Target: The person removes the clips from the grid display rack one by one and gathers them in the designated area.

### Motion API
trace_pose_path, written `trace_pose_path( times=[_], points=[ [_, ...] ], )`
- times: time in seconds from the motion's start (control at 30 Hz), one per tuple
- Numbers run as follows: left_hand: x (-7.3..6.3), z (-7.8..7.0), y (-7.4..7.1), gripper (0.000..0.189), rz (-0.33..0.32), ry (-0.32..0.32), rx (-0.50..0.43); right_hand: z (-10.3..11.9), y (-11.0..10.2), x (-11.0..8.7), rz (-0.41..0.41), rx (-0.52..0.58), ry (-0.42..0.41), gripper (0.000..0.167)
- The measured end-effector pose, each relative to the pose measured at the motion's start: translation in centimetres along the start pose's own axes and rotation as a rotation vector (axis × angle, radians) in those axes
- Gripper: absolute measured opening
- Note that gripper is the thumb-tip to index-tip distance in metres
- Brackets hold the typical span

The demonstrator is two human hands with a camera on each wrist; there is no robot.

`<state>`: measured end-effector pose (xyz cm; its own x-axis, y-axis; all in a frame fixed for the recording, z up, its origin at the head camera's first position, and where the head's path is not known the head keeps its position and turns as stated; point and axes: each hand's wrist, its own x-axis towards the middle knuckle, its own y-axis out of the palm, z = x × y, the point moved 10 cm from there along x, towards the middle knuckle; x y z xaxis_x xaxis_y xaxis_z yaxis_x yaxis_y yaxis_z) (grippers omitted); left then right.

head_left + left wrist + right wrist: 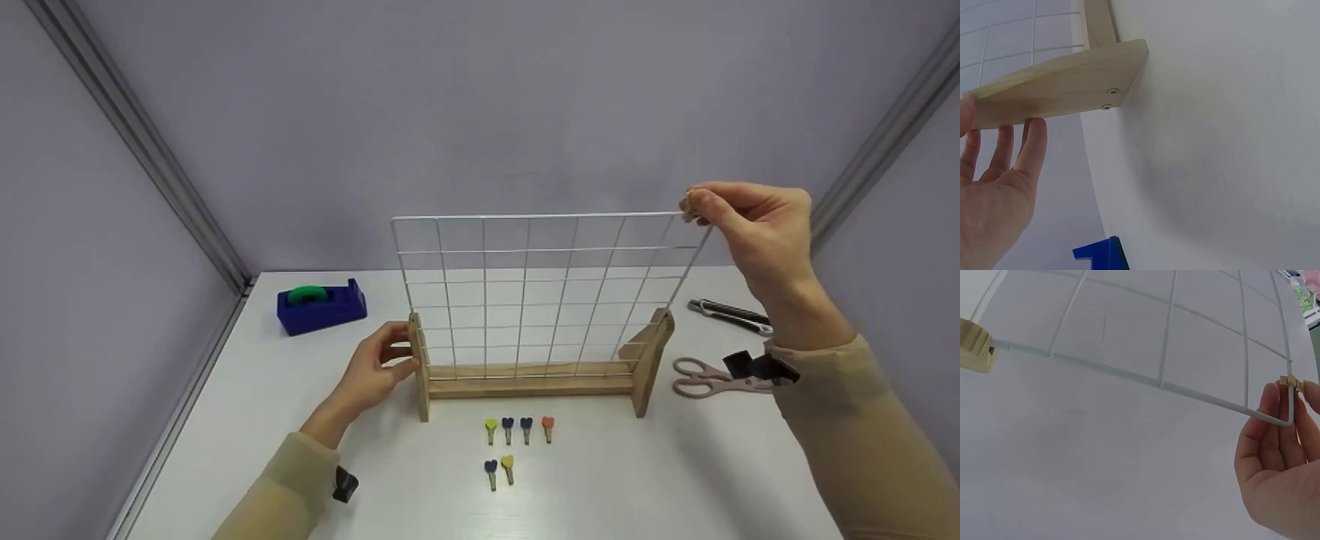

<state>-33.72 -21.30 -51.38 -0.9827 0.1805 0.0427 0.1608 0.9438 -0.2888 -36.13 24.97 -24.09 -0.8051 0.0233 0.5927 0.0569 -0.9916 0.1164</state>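
Note:
A white wire grid (525, 216) stands upright in a wooden stand (532, 388) in the head view. At its upper right corner my right hand (765, 225) pinches a small wooden clothespin (1291, 381) between thumb and fingers; the right wrist view shows the clothespin on the side wire near the corner. My left hand (375, 367) holds the stand's left side panel (1055, 84), thumb on one face edge and fingers along the other. In front of the stand lie several small heart-topped clothespins, among them an orange one (548, 424) and a yellow one (508, 462).
A blue tape dispenser (322, 311) with green tape stands back left. To the right of the stand lie pink-handled scissors (697, 391) and a dark utility knife (727, 313), both partly behind the right forearm. Walls border the white table (420, 502).

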Motion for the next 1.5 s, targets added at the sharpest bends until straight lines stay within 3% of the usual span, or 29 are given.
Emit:
trace_pose_path(
  times=[0.13, 0.3, 0.4, 0.6, 0.7, 0.77, 0.87, 1.13, 1.27, 1.5],
  points=[
    [0.0, -0.2, 0.0, 0.052, 0.005, 0.016, -0.014, -0.1, -0.2, 0.0, -0.043, 0.011, -0.034, 0.011],
    [0.2, -0.1, -0.1, 0.052, 0.006, 0.02, -0.004, 0.8, -0.8, 0.1, -0.133, 0.131, -0.103, 0.009],
    [0.2, -0.1, -0.3, 0.051, -0.01, 0.014, 0.005, 1.6, -0.8, -0.1, -0.168, 0.148, -0.158, 0.009],
    [0.1, -0.1, -0.5, 0.052, -0.009, 0.014, 0.01, 2.5, 0.7, -3.0, -0.104, 0.066, -0.243, 0.013],
    [0.0, -0.1, -0.6, 0.051, -0.014, 0.021, 0.02, 2.0, 1.9, -5.3, -0.035, 0.007, -0.232, 0.012],
    [-0.1, -0.2, -0.7, 0.05, -0.019, 0.027, 0.028, 0.7, 2.9, -6.6, 0.022, -0.019, -0.18, 0.011],
    [0.0, -0.2, -0.7, 0.05, -0.019, 0.03, 0.024, -2.3, 4.1, -9.0, 0.092, -0.083, -0.037, 0.01],
    [0.1, 0.1, -0.6, 0.052, -0.002, 0.004, 0.008, -13.4, 5.9, -16.9, 0.25, -0.243, 0.458, 0.015],
    [0.1, -0.1, -0.6, 0.053, -0.007, 0.007, 0.015, -16.8, 6.8, -19.9, 0.319, -0.272, 0.571, 0.021],
    [0.2, -0.1, -0.4, 0.053, -0.001, 0.013, 0.018, -20.6, 8.2, -24.1, 0.358, -0.266, 0.772, 0.022]
  ],
)
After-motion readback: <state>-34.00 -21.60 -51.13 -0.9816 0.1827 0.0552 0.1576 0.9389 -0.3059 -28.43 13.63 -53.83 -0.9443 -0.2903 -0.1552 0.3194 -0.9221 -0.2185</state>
